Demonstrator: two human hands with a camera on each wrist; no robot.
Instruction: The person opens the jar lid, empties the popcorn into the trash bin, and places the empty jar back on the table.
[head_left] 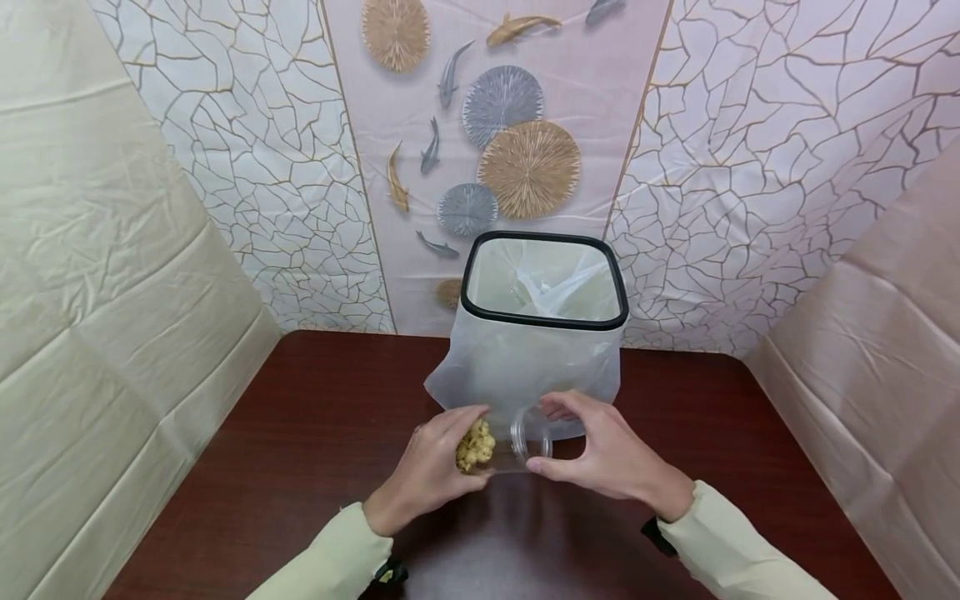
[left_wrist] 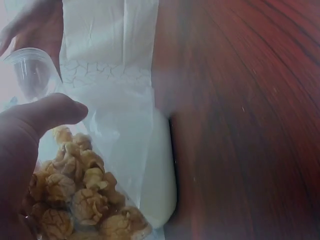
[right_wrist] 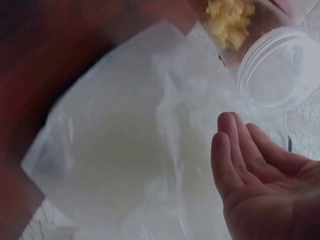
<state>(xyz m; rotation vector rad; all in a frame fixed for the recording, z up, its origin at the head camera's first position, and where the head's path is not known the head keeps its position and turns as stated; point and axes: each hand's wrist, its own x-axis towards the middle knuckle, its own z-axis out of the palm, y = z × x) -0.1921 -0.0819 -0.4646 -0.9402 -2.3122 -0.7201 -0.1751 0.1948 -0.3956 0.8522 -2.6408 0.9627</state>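
On a dark reddish-brown wooden table (head_left: 247,500) stands a squarish white bin with a black rim (head_left: 540,320). Before it, both arms reach forward, palms turned inward. The left hand (head_left: 433,454) clamps thumb and fingers round a clear cylindrical plastic jar (head_left: 506,452), held sideways; the right hand (head_left: 613,450) straddles its other end, thumb and fingers apart, whether gripping I cannot tell. Knobbly yellowish popcorn (head_left: 476,447) lies inside.
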